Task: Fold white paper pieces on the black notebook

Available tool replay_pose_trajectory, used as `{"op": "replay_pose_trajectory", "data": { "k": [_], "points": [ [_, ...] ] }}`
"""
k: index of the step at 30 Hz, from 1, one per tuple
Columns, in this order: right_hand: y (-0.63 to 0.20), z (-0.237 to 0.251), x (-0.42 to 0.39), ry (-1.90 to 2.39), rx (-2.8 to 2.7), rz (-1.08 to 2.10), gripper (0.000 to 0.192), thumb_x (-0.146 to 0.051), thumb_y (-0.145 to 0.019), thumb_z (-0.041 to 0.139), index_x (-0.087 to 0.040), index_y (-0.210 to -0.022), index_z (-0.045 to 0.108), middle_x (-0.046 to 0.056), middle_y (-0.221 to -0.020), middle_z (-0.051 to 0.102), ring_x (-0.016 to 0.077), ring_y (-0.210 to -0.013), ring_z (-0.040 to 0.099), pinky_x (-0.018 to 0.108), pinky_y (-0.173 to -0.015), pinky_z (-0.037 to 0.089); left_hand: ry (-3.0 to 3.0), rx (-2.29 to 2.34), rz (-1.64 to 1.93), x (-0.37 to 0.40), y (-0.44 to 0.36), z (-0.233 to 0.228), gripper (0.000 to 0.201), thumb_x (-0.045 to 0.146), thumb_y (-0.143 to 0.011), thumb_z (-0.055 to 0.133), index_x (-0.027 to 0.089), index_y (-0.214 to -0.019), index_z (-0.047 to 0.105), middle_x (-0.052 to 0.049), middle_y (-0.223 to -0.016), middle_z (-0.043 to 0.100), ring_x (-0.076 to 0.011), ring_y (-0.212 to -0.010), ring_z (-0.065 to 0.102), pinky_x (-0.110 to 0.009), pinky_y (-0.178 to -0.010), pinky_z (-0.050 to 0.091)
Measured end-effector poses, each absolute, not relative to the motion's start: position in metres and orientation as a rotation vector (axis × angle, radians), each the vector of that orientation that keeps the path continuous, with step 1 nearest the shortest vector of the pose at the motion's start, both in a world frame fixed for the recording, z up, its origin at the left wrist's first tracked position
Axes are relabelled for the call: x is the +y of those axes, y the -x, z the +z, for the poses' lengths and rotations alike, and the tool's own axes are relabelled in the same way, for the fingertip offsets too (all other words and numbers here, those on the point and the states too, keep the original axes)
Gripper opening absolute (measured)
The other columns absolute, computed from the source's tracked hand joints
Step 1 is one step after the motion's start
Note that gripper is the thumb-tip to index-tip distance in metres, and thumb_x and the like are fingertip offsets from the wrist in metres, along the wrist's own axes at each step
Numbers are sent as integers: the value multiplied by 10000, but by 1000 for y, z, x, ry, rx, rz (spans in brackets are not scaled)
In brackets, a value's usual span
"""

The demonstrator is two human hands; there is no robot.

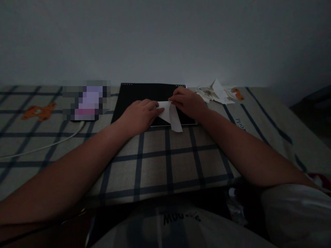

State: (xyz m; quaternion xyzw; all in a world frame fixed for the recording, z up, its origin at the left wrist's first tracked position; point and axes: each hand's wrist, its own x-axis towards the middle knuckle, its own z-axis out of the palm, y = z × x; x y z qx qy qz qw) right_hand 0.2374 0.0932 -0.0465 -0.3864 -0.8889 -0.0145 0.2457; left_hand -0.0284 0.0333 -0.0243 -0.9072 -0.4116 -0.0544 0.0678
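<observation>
Hands [141, 115] pinch thin, angular white paper [164, 111].

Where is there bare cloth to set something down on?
Bare cloth shows between left forearm and right forearm, in front of the black pad, also right of the scraps, beyond that forearm. Crowded: the pad, with left hand, right hand and paper over it; at left, the phone and cable.

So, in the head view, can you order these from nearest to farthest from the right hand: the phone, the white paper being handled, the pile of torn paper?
From the right hand:
1. White paper: at its fingertips.
2. Pile of torn paper: just to its right.
3. Phone: far left, beyond the left hand.
</observation>
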Motion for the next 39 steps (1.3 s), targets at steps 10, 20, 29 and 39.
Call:
{"op": "replay_pose_trajectory", "data": {
  "k": [10, 20, 29, 39],
  "points": [
    [-245, -39, 97, 927, -2527, -96, 303, -211, -1080, 569, -191, -1163, 859, 151, -1291, 807, 318, -1169, 709, 452, -965, 546, 2620, -1492, -95, 24, 25, -10, 533, 458, -1158, 422, 168, -1193, 867, -166, -1270, 861, -386, -1201, 807, -551, -1040, 612],
    [-240, -41, 95, 928, -2681, -180, 310, -195, -1103, 575, -198, -1142, 882, 117, -1226, 868, 281, -1134, 756, 423, -981, 579, 3019, -1213, -350, 46, 33, -42, 608, 373, -1166, 387, 100, -1660, 612, -188, -1765, 572, -311, -1676, 514, -539, -1408, 412],
    [-240, -40, 95, 981, -2684, -98, 325, -180, -1112, 570, -190, -1209, 880, 114, -1248, 862, 270, -1151, 757, 393, -974, 565, 2994, -1289, -283, 43, 37, -32, 613, 408, -1169, 381, 132, -1663, 619, -178, -1761, 581, -334, -1651, 540, -570, -1392, 426],
    [-240, -49, 97, 865, -2599, 25, 325, -158, -1082, 588, -231, -1198, 882, 97, -1269, 860, 272, -1186, 743, 429, -1022, 574, 2953, -1287, -285, 48, 40, -34, 637, 433, -1161, 377, 84, -1623, 643, -200, -1748, 590, -339, -1672, 516, -557, -1395, 414]
  ]
}}
